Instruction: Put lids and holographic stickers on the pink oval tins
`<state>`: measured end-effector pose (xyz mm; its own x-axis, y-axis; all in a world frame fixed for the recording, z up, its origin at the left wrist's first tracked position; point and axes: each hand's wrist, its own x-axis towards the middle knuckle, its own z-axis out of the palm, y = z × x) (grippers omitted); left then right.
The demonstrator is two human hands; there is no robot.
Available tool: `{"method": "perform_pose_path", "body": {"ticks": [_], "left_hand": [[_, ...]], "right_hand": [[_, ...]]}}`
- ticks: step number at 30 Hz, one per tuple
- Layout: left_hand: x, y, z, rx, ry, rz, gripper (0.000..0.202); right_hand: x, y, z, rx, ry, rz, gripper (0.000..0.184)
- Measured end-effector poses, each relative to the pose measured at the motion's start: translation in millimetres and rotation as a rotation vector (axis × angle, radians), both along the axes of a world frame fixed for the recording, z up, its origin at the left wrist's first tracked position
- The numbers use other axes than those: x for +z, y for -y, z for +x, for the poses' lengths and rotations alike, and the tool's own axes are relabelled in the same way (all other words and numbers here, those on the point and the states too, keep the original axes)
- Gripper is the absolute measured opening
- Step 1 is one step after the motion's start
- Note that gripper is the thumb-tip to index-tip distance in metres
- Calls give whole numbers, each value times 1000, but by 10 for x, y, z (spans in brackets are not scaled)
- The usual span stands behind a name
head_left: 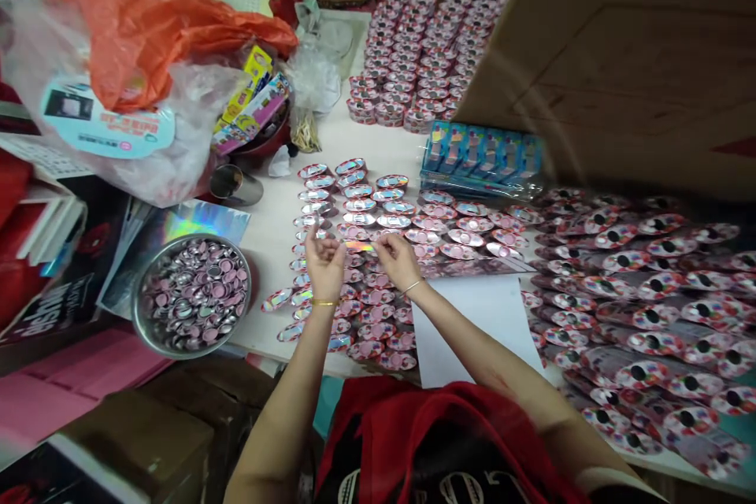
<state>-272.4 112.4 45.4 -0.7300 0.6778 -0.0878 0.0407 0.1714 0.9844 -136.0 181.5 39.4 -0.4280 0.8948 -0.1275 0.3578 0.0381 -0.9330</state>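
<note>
A holographic strip [359, 246] gleams just above a table, between two raised hands, level with the fingertips. The left hand [324, 266] curls its fingers upward near the strip's left end, and the right hand [395, 261] bends its fingertips in toward the right end. Neither hand is clenched, but whether either one is gripping the strip is too small to tell. Directly beneath lie rows of shiny oval packs [369, 213], pink and silver, laid out across the white table [265, 283]. A sheet of white paper [472, 331] sits just right of the right forearm. To the left, a steel bowl [135, 298] holds pink and silver discs. Further right, printed oval cards [650, 307] crowd together in overlapping rows.
</note>
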Motion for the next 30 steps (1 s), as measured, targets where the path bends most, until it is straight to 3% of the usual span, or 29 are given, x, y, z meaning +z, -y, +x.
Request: {"method": "perform_pose_path", "body": {"ticks": [4,9,12,19,21,24,27,30], "left_hand": [[-304,-169,-358,-63,-186,-78,71],[-636,-343,-627,-205,-310,-176,71],[-727,-375,-686,-279,-378,-222,70],[-781,-386,-684,-391,-595,-341,67],[-786,-397,-682,-394,-630,-344,66],[-709,-401,-699,-324,-629,-270,56],[-474,-339,-710,-212,-478,-105,34],[-169,-193,-660,-193,-132,-24,25]], "right_hand": [[-206,-41,-339,-18,278,183,21],[-409,-51,-532,3,509,273,21],[-471,-40,-549,18,564,306,23],[-547,-18,-582,64,622,313,19],[-557,-16,-588,25,603,285,20],[-524,-4,-563,-35,485,282,36],[-408,49,-509,-113,234,255,41],[-266,158,-482,-261,17,52,44]]}}
